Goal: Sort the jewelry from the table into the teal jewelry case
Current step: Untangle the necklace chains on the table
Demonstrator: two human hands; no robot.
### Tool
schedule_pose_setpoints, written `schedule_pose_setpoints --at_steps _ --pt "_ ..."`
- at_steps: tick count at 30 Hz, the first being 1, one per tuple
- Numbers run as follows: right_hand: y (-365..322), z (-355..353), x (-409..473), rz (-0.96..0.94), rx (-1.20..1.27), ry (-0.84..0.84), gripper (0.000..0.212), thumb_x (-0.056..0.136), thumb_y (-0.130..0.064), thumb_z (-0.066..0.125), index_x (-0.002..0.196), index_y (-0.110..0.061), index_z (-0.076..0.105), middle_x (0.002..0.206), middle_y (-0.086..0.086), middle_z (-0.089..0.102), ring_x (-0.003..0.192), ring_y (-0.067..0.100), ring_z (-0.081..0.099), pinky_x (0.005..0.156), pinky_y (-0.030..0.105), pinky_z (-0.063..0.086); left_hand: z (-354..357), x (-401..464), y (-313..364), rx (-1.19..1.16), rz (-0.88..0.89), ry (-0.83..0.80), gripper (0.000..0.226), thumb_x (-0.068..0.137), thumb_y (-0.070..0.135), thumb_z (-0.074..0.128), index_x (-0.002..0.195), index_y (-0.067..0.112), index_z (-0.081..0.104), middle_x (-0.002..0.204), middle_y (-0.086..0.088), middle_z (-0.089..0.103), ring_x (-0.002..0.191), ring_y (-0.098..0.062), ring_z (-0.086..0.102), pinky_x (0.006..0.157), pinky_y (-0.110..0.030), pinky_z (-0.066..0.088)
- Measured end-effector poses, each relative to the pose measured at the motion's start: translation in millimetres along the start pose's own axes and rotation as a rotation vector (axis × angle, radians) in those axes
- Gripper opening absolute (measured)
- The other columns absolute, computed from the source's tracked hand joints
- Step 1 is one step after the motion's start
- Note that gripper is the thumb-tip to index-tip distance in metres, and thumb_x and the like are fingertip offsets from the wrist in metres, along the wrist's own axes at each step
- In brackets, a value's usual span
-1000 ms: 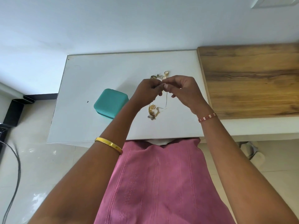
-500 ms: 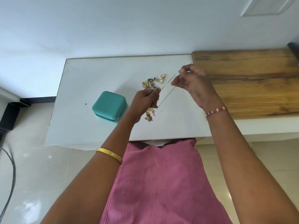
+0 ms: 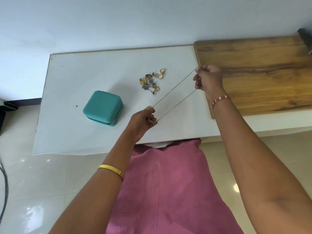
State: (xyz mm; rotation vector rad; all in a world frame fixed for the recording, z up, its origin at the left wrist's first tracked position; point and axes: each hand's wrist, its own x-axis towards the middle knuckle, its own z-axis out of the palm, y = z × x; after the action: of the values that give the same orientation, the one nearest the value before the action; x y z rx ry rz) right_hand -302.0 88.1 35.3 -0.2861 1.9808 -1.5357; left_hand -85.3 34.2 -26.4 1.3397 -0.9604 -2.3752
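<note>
Head view. Chain (image 3: 173, 95) stretched taut in two thin parallel strands across centre frame, from lower left up to upper right. Left hand (image 3: 143, 122) at centre, fingers curled, pinching the lower end with its small wire-script pendant (image 3: 152, 122); a gold bit peeking just above the knuckles, too small to identify. Right hand (image 3: 208, 80) at right of centre, fingers curled, pinching both strands at the upper end, over the seam between white counter (image 3: 76, 73) and wood board (image 3: 261, 68).

Risks, as judged: pulling harder likely to snap so fine a chain or open its clasp; slackening carelessly likely to let the strands twist and knot; lowering over the pile (image 3: 150, 81) likely to snag the chain on earrings and rings. Case (image 3: 103, 108) at left of centre, closed, zip visible along its side, so both hands busy and nothing free to open it; setting the chain down first probably needed, with tangling again possible.

Materials: chain hair-thin, silvery metal, limp when loose. Pile of small gold pieces, some with blue stones, irregular and prickly, plus smooth gold rings at its upper right. Case square with rounded corners, teal, matte, leather-like. Counter smooth, white, flat. Board grained, brown, glossy.
</note>
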Motion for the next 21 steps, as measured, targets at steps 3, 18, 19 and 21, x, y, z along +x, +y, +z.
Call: schedule_pose_setpoints --at_steps 3,18,19,21 --pt "23 -1 9 0.074 -0.035 0.022 0.022 0.091 -0.008 0.053 0.070 -0.014 0.052 0.059 0.007 0.054 0.034 0.008 0.042 0.040 0.019 0.039 -3 0 -6 0.064 0.008 0.045 0.010 0.090 0.000 0.055 0.085 0.006 0.062 0.073 -0.003 0.052 0.062 -0.013 0.054 0.066 -0.022 0.055" --pt "58 23 60 0.049 -0.312 -0.007 0.032 0.086 -0.003 0.058 0.058 -0.014 0.048 0.056 0.004 0.052 0.039 0.007 0.048 0.039 0.019 0.042 1 8 -30 0.479 0.140 0.306 0.022 0.083 -0.008 0.061 0.103 0.000 0.068 0.077 0.003 0.064 0.056 0.000 0.062 0.075 -0.015 0.055" --pt "61 24 62 0.046 -0.323 -0.003 0.032 0.085 -0.002 0.059 0.057 -0.014 0.049 0.056 0.004 0.052 0.039 0.007 0.047 0.040 0.020 0.042 3 8 -32 0.505 0.145 0.324 0.023 0.082 -0.008 0.061 0.102 0.001 0.068 0.077 0.003 0.064 0.052 0.004 0.061 0.078 -0.017 0.054" --pt "66 26 64 0.027 -0.344 0.029 0.030 0.083 -0.001 0.060 0.056 -0.013 0.051 0.055 0.003 0.052 0.040 0.008 0.047 0.041 0.021 0.044 7 6 -35 0.551 0.163 0.362 0.026 0.081 -0.007 0.061 0.103 0.003 0.069 0.079 0.002 0.064 0.048 0.009 0.058 0.076 -0.013 0.052"
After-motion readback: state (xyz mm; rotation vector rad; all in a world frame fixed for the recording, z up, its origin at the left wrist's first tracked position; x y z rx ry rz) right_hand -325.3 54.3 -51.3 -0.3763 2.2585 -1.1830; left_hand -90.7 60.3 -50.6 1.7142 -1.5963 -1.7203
